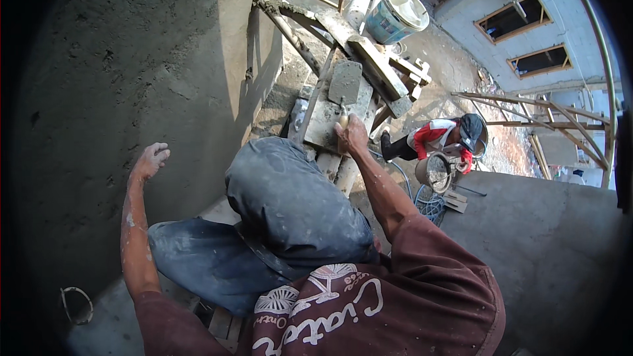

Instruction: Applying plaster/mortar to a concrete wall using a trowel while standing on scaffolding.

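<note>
Right hand is closed around the wooden handle of a grey steel plastering trowel; its blade, loaded with wet mortar, points straight away from you, long axis running up the picture, resting on the mortar-smeared flat wooden board. Left hand is loosely curled, gripping nothing, close to the rough grey plastered wall; you cannot tell whether it touches. Your bent knee in grey trousers lies between the hands. Beyond the board stands a pale blue plastic bucket; to its right the scaffold edge drops open, with another person well below.
</note>
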A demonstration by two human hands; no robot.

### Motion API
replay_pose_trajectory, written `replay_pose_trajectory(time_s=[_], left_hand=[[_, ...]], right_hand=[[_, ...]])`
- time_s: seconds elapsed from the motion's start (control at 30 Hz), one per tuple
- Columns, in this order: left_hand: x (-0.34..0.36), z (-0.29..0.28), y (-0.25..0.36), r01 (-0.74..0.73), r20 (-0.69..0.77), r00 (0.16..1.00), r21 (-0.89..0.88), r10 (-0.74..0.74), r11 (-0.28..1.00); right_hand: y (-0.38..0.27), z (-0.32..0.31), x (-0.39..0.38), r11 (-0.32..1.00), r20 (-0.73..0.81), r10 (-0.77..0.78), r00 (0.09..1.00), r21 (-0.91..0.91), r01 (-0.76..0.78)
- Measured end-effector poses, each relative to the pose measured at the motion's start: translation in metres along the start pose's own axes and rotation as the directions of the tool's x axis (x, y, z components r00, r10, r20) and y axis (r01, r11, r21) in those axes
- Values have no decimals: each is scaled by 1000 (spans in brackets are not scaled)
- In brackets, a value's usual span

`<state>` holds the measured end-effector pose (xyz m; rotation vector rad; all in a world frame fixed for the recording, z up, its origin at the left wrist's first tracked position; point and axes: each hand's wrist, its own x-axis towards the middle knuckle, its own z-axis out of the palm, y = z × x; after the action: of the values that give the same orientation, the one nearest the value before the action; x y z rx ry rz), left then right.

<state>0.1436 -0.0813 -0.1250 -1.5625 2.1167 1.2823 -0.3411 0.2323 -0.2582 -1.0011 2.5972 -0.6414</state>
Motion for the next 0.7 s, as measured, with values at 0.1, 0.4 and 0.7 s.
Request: replay_pose_trajectory(time_s=[0.1, 0.4, 0.7], left_hand=[[0, 8, 2, -39, -19, 999, -42, 39, 998], [8, 0, -17, 139, 40, 989, -4, -139, 990], [31, 7, -6, 136, 86, 987, 28, -138, 990]], right_hand=[[-1, -13, 27, 1000, -43, -22, 999, -22, 21], [15, -40, 39, 997, -339, -31, 940, 61, 55], [209, -93, -197, 720, -652, 625, 429, 270, -640]])
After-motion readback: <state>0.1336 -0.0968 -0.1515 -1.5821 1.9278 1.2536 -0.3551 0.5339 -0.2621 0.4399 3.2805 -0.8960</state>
